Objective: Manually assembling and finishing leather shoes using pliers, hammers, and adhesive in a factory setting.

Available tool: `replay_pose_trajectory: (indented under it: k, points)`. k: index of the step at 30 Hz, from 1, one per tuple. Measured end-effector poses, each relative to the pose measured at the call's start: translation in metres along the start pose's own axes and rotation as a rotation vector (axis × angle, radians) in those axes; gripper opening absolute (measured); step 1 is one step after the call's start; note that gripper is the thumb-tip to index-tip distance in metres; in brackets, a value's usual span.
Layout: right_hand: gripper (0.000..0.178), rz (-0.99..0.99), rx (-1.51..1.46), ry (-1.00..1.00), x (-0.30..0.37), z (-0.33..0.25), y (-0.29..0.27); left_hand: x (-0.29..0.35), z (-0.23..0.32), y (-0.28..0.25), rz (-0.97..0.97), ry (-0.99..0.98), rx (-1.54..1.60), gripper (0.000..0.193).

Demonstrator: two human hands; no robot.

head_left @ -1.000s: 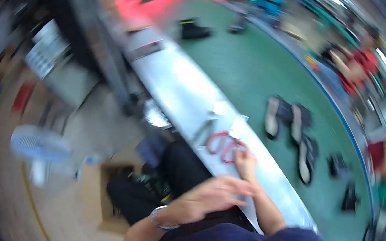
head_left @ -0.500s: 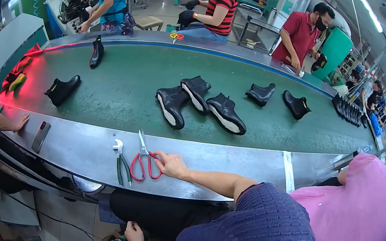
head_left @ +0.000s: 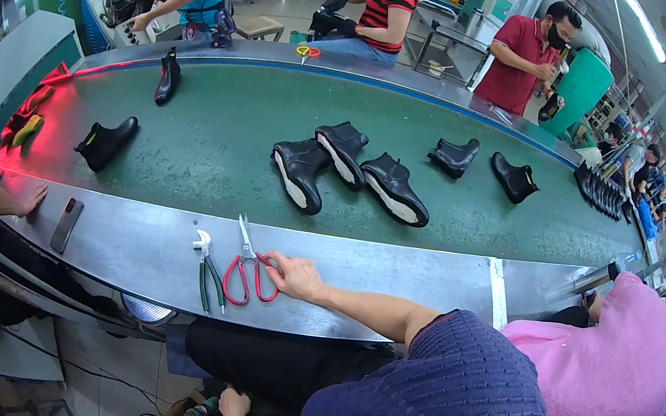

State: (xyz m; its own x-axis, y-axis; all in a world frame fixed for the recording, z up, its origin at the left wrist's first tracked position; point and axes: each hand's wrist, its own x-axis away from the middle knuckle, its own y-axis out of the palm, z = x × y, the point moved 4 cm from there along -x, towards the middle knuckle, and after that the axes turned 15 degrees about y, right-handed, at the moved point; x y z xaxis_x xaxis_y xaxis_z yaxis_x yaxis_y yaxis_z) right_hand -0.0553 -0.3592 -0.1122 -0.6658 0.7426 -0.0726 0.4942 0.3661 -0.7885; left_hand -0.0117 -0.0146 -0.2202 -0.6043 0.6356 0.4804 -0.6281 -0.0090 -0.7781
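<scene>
My right hand (head_left: 295, 277), at the end of a dark blue sleeve, lies on the metal ledge with its fingers closed on one red loop of the scissors (head_left: 247, 240). The blades point away from me, slightly apart. Just left of them lie green-handled pliers (head_left: 208, 263) with a pale metal head. My left hand (head_left: 234, 405), with a bracelet or watch at the wrist, is down below the ledge by my dark-clothed lap. Its fingers look curled, and no object shows in it. Beside it is a green and black object (head_left: 198, 410) that I cannot make out.
Past the ledge (head_left: 393, 267), several black ankle boots (head_left: 298, 174) lie on a green conveyor belt (head_left: 215, 140). At left are a phone (head_left: 67, 226) and another person's hand (head_left: 26, 201). A person in pink (head_left: 610, 358) sits close on my right. Others work across the belt.
The whole view has shifted slightly. My right hand stays on the scissors. Across the belt, the person in dark red has raised a hand toward the shoe they hold.
</scene>
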Motion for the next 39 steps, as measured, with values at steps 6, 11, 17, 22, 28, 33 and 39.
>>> replay_pose_trajectory:
  k: [6, 11, 17, 22, 28, 33, 39]
  points:
    - [0.03, -0.056, -0.052, 0.043, 0.0, -0.005, -0.002, -0.005, -0.008, 0.003, 0.134, 0.061, 0.116, 0.029]
    - [0.03, -0.053, -0.065, 0.047, 0.001, -0.004, -0.004, -0.006, -0.008, 0.007, 0.074, 0.041, 0.114, 0.03]
    - [0.03, -0.059, -0.094, 0.045, -0.002, -0.004, -0.005, -0.007, -0.003, 0.004, 0.062, 0.024, 0.148, 0.029]
    - [0.03, -0.057, -0.11, 0.047, -0.003, -0.004, -0.005, -0.007, -0.008, 0.006, 0.055, 0.072, 0.1, 0.031]
    - [0.031, -0.051, -0.096, 0.031, -0.004, -0.004, -0.001, -0.006, -0.009, 0.007, 0.054, 0.077, 0.112, 0.032]
    - [0.03, -0.025, -0.127, 0.019, -0.004, -0.003, -0.002, -0.01, -0.009, 0.007, 0.042, 0.056, 0.107, 0.027]
    - [0.028, -0.021, -0.12, 0.025, -0.004, -0.008, -0.004, -0.011, -0.011, 0.008, 0.051, 0.054, 0.106, 0.029]
